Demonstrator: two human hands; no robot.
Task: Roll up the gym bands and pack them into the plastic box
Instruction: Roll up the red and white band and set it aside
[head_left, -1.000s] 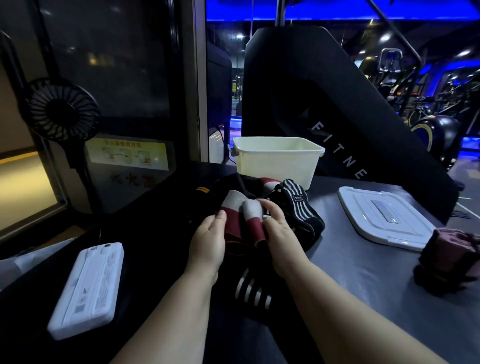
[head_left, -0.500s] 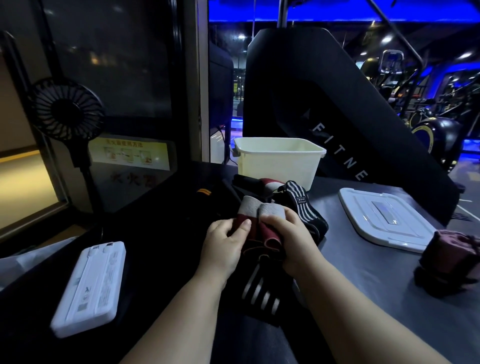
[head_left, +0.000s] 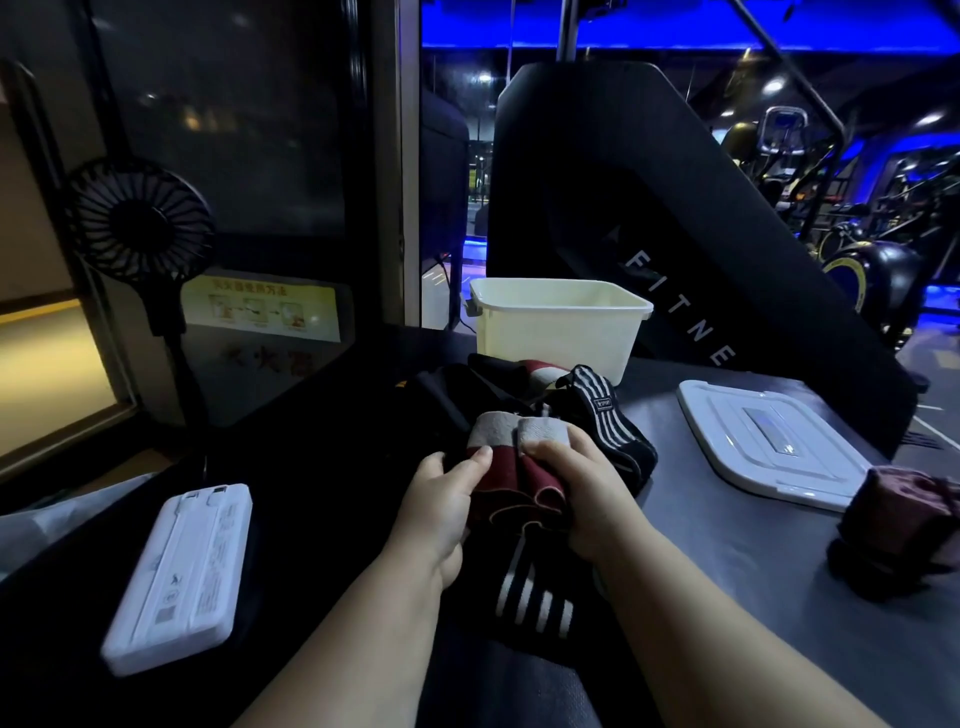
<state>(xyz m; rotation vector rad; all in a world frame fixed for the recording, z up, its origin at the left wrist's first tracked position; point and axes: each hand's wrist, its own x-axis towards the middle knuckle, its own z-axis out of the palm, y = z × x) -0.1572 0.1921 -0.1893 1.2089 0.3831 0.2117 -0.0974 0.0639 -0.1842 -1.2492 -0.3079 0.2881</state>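
Maroon-grey band (head_left: 511, 467) on table before plastic box (head_left: 558, 325) | pinched by left hand (head_left: 441, 506), gripped by right hand (head_left: 582, 488) | roll tight, edges aligned, keep tension | box open, well beyond

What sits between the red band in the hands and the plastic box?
Head view: a loose pile of bands, including a black striped band, lies between the red band and the plastic box.
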